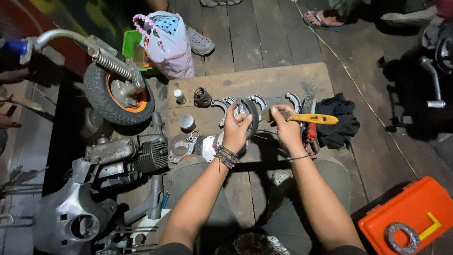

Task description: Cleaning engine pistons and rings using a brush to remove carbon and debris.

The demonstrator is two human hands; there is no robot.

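Note:
My left hand [236, 126] grips a curved grey brake shoe [251, 113] and holds it upright over a wooden board [264, 80]. My right hand [286, 123] holds a paintbrush with a yellow handle [314, 118]; its bristles [267, 114] sit right beside the shoe. More curved brake shoes [258, 99] lie on the board behind my hands. A round metal hub plate [207, 146] rests below my left hand.
A small wheel with an orange rim [119, 93], an engine block [141, 158] and a grey body panel [71, 217] sit at left. A black rag [337, 120] lies right of the board. An orange case [410, 217] stands at lower right. Other people's feet [200, 42] are at the top.

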